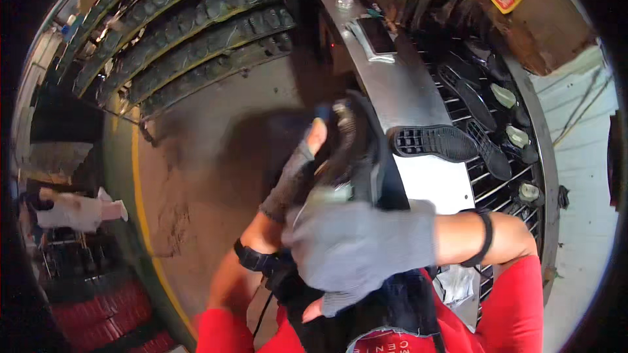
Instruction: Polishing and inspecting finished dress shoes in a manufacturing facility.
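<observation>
A: Where do we have the piece?

B: Dark shoe [358, 150], or so we take it; badly blurred. In the air, beyond the left edge of the table [400, 88].

A: State of the grip?

B: Left hand [297, 168]: thumb along the shoe's left side, grip seemingly pinching it, fingers hidden from us. Right hand [360, 248]: curled, just below the shoe on our view. Whether it pinches anything, we cannot tell.

A: How do we expect it to handle?

B: Fairly light, we judge. Upper probably gives under the thumb; bottom likely stiffer. Grey gloves [399, 235] should limit slipping. Not fragile, though a hard squeeze might crease the upper.

A: Best hold?

B: We favour the heel or mid-sides, thumb one side, fingers opposite, toe left free.

A: And the black sole [435, 143]?

B: Near the table's right edge, by a white sheet [432, 186]. Looks like bendable rubber, blocky tread; we would lift it by its rims.
</observation>
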### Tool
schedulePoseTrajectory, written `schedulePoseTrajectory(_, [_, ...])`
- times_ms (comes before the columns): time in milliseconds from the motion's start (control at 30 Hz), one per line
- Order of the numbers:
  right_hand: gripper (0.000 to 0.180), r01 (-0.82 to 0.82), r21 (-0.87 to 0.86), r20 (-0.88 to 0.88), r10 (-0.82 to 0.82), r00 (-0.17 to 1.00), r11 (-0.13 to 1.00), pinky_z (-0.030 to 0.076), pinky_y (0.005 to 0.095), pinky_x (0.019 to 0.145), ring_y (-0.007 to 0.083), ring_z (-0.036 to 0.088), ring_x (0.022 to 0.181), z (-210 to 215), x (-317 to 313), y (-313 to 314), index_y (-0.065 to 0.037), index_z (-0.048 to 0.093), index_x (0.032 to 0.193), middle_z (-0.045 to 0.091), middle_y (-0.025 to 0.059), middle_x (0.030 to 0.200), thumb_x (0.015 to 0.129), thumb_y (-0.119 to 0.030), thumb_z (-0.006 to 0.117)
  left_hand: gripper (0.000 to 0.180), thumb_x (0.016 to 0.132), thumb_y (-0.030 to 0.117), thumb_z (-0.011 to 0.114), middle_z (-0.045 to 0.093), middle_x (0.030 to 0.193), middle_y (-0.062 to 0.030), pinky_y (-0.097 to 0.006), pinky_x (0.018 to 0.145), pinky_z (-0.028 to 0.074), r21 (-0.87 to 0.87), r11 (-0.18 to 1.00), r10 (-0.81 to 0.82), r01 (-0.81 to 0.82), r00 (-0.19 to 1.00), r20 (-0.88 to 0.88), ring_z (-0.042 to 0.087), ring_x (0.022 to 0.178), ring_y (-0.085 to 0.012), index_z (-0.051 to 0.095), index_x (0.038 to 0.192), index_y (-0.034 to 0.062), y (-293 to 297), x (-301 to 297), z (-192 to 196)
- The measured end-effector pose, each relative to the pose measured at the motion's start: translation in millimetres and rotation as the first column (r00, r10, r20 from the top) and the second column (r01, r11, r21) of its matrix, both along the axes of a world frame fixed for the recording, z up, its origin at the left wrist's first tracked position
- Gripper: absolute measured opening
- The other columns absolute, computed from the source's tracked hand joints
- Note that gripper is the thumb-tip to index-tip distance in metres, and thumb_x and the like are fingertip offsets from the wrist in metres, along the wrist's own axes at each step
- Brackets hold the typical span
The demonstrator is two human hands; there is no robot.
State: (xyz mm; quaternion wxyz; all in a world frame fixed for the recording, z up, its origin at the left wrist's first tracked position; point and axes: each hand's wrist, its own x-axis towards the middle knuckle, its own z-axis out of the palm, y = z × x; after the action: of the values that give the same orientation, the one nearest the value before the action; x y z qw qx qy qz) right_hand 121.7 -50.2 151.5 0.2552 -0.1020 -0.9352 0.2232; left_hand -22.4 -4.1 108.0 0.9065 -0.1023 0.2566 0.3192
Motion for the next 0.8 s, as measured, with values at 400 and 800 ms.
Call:
schedulePoseTrajectory(400, [0.023, 0.315, -0.945, 0.207, -0.576, 0.791, 0.093, 0.043, 0.0249, 0.072, 0.0061, 0.048, 0.081, -79, 60, -47, -0.008, 0.061, 0.106, 0.051, -0.0047, 0.09, 0.106, -0.031, 0.065, 0.1, 0.081, 0.089, 0.057, 0.069, 0.107, -0.0106, -0.044, 0.089, 0.061, 0.578, 0.806, 0.2, -0.129, 0.978, -0.061, 0.07, 0.099, -0.0258, 0.055, 0.135, 0.004, -13, -15, -93])
schedulePoseTrajectory(800, [0.096, 0.391, -0.742, -0.155, -0.706, 0.691, 0.545, 0.049, 0.0376, 0.109, 0.0303, 0.056, 0.139, -30, 21, -18, 0.002, 0.028, 0.162, 0.052, 0.024, 0.153, 0.087, -0.02, 0.084, 0.101, 0.086, 0.08, 0.065, 0.059, 0.136, -0.0088, -0.037, 0.101, 0.054, 0.73, 0.682, 0.49, 0.028, 0.724, -0.485, 0.063, 0.12, -0.021, 0.042, 0.152, 0.0061, -56, -2, -42])
